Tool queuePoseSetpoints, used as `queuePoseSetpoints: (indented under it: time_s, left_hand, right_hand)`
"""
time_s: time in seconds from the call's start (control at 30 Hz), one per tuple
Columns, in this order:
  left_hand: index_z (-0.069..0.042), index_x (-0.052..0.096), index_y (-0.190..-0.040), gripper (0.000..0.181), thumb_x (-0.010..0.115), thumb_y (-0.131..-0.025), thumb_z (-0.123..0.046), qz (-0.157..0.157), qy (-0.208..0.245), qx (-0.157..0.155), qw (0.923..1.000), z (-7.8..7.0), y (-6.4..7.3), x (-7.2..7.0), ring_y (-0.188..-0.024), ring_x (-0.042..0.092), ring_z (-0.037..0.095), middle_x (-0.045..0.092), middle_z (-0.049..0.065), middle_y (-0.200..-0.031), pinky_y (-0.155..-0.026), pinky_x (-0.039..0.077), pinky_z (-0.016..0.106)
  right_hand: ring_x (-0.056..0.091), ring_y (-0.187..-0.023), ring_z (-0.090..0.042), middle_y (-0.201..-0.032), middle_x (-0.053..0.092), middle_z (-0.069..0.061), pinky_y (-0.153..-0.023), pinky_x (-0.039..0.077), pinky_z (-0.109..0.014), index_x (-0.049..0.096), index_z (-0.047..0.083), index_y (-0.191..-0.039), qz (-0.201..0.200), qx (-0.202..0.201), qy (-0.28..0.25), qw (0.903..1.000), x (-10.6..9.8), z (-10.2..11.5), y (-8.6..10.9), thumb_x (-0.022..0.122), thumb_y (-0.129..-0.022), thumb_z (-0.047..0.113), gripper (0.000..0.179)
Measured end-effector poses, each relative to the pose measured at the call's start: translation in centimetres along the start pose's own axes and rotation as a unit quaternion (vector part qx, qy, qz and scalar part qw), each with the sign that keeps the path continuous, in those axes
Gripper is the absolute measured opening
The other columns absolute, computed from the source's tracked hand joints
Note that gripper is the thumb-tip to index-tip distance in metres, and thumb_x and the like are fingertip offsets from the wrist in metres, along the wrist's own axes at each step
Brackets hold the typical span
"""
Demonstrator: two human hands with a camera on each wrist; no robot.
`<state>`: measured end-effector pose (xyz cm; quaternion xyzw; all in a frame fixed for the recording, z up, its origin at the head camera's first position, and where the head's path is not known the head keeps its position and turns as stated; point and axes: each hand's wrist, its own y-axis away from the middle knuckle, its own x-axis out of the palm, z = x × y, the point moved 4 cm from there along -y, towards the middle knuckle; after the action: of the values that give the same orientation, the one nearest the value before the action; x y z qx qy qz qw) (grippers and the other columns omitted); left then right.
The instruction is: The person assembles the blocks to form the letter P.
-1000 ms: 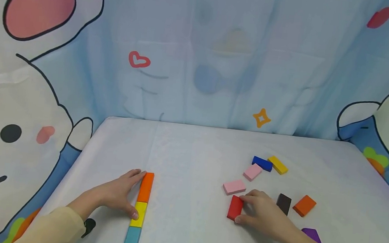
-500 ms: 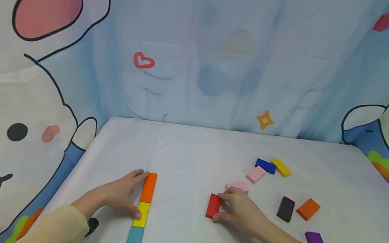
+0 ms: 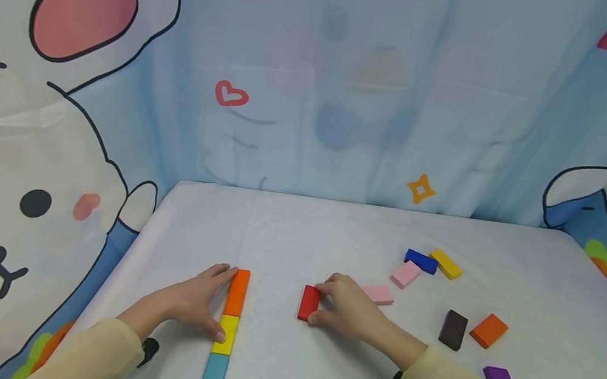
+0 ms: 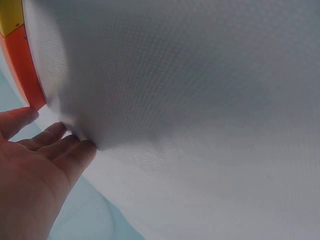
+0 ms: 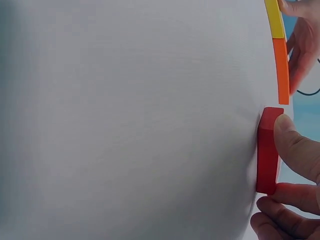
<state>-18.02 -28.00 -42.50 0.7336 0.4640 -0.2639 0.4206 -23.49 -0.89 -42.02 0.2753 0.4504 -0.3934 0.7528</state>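
The red block [image 3: 308, 303] lay just below and right of the frame's centre in the head view, with the row of blocks to its left and well apart. Handling it well seemed to call for an even, light pinch near its two ends, the block held level and the fingers clear of its left side. The left hand [image 3: 188, 300] would likely have served best by steadying the row without pushing it askew.

The right hand [image 3: 349, 308] had its grip pinching the red block between thumb and finger, parted by about the block's length. Whether the block touched the surface [image 3: 282, 242] could not be told. The left grip was spread wide: a fingertip touched the far end of the orange block [image 3: 238, 293], and the thumb rested against the yellow block [image 3: 230, 331]. Below these, the light blue block [image 3: 214, 377] ran off the frame's lower edge.
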Motion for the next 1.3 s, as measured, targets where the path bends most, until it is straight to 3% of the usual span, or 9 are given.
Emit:
queuePoseSetpoints:
  time_s: [0.47, 1.07, 1.3]
  left_hand:
    - [-0.013, 0.030, -0.162, 0.115, 0.095, -0.070, -0.036, 0.004, 0.001, -0.003, 1.0000, -0.1, 0.0, -0.1, -0.152, 0.033, 0.037, 0.023, 0.015, -0.169, -0.118, 0.037, 0.062]
    - [-0.013, 0.031, -0.162, 0.115, 0.095, -0.069, -0.037, -0.003, -0.001, -0.004, 1.0000, 0.3, 0.2, -0.1, -0.152, 0.033, 0.037, 0.023, 0.015, -0.169, -0.118, 0.037, 0.062]
    - [-0.015, 0.030, -0.162, 0.115, 0.095, -0.070, -0.038, -0.001, 0.001, -0.007, 1.0000, 0.2, 0.0, 0.0, -0.153, 0.032, 0.035, 0.023, 0.013, -0.170, -0.118, 0.037, 0.061]
  right_hand:
    - [0.064, -0.113, -0.026, -0.119, 0.070, -0.013, -0.100, 0.057, -0.042, 0.068, -0.003, -0.129, -0.006, -0.019, -0.024, 0.9995, 0.7, 0.8, -4.1, 0.089, -0.080, 0.022, 0.060]
    - [0.064, -0.116, -0.028, -0.123, 0.069, -0.014, -0.103, 0.055, -0.044, 0.068, -0.002, -0.129, -0.024, -0.016, -0.037, 0.9989, 1.0, 1.1, -5.1, 0.088, -0.081, 0.021, 0.057]
    - [0.064, -0.116, -0.030, -0.122, 0.069, -0.016, -0.103, 0.055, -0.044, 0.067, -0.003, -0.129, -0.022, -0.023, -0.034, 0.9989, 1.0, 1.5, -6.4, 0.087, -0.082, 0.020, 0.056]
